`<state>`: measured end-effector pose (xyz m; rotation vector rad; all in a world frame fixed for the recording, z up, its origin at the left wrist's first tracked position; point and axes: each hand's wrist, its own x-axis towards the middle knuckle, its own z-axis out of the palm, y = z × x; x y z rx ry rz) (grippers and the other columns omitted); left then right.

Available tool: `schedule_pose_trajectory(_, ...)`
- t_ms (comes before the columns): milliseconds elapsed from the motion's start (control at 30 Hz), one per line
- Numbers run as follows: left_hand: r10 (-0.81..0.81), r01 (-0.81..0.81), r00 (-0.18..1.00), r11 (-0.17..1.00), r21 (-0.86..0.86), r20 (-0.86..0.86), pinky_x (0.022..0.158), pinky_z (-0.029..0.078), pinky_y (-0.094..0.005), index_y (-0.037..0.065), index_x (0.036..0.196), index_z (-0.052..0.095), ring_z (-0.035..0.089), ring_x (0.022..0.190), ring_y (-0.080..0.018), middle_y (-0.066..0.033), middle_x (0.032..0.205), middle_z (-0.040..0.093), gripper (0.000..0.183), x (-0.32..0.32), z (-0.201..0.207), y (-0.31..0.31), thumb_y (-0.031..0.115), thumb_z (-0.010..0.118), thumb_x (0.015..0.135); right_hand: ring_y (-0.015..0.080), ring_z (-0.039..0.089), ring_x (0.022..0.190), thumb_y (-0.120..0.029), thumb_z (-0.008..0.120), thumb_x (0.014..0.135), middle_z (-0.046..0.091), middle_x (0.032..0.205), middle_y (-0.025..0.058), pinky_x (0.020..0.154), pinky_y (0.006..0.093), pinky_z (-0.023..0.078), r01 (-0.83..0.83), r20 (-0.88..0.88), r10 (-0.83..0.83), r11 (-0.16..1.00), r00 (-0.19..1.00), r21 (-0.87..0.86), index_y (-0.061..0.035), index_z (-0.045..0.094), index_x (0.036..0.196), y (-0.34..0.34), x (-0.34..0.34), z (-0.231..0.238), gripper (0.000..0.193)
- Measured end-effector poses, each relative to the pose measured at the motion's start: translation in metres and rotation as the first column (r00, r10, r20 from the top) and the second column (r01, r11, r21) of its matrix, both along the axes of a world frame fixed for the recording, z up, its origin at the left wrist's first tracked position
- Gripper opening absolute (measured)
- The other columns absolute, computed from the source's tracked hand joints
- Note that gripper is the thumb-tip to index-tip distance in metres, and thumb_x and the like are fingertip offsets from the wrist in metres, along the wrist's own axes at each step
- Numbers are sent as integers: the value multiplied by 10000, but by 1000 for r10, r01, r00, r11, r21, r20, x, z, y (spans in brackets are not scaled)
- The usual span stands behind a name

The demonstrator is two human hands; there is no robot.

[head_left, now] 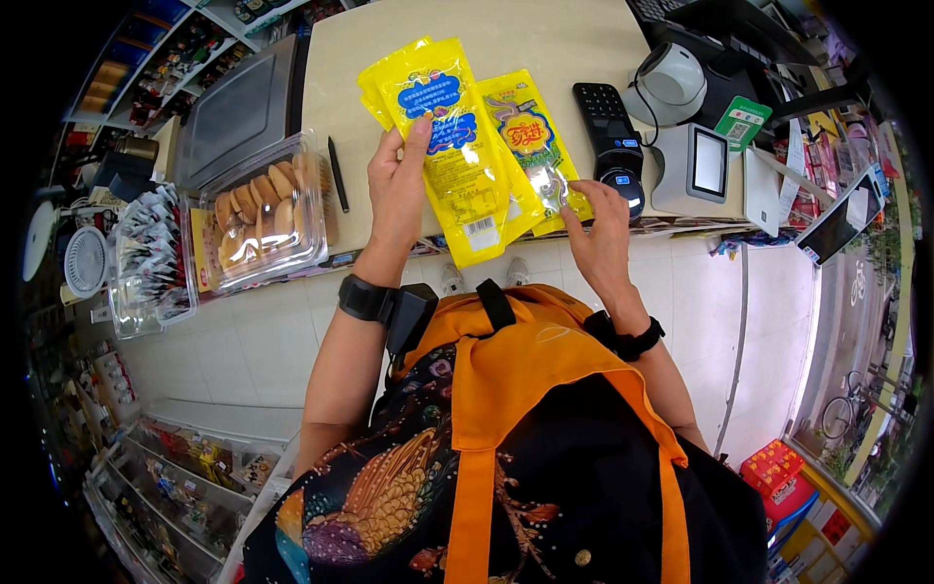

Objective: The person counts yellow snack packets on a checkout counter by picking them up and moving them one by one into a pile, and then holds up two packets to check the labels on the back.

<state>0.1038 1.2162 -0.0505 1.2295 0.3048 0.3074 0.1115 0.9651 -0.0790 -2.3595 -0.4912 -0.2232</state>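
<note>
Several glossy yellow packets (452, 175) are fanned out in my left hand (401, 180), thumb on top and fingers hidden beneath. The uppermost one shows its printed back with blue panels. At the counter's front edge, my right hand (598, 234) pinches the lower right corner of another yellow packet (530, 127), its front side facing up with a red and yellow emblem. This packet partly lies under the ones in my left hand. How many are stacked is hidden by their overlap.
On the pale counter (545, 34) are a black pen (338, 175), a clear box of round pastries (263, 214), a card terminal (608, 127), a white scanner (671, 83) and a small screen device (708, 161). A tub of small sachets (151, 253) stands at the left end.
</note>
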Motion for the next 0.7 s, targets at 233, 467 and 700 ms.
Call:
schedule_pose_trajectory(233,-3,3,1000,1000,1,18,791,498,-223,34,1123,612,632,909,-76,-42,1038,679,300,-2,7,-3,291,583,971,326,512,1035,-39,697,772,562,1155,144,886,388,426,-15,28,14,1000,999,19,-31,595,1134,2,0,-4,376)
schedule_pose_trajectory(467,60,-56,995,997,54,-82,733,506,-228,5,1094,617,629,832,-73,-45,971,675,297,-2,0,2,275,572,978,336,516,971,-122,791,700,551,1044,163,851,401,438,41,-40,-44,997,998,-72,-12,547,1193,5,3,-8,561)
schedule_pose_trajectory(700,58,5,968,968,252,-245,704,520,-254,-27,1066,612,651,826,-128,-93,976,676,282,-4,-15,11,152,705,869,316,577,776,-155,761,760,579,911,167,698,402,473,96,-137,-107,992,985,-83,-19,533,1203,9,8,-14,516)
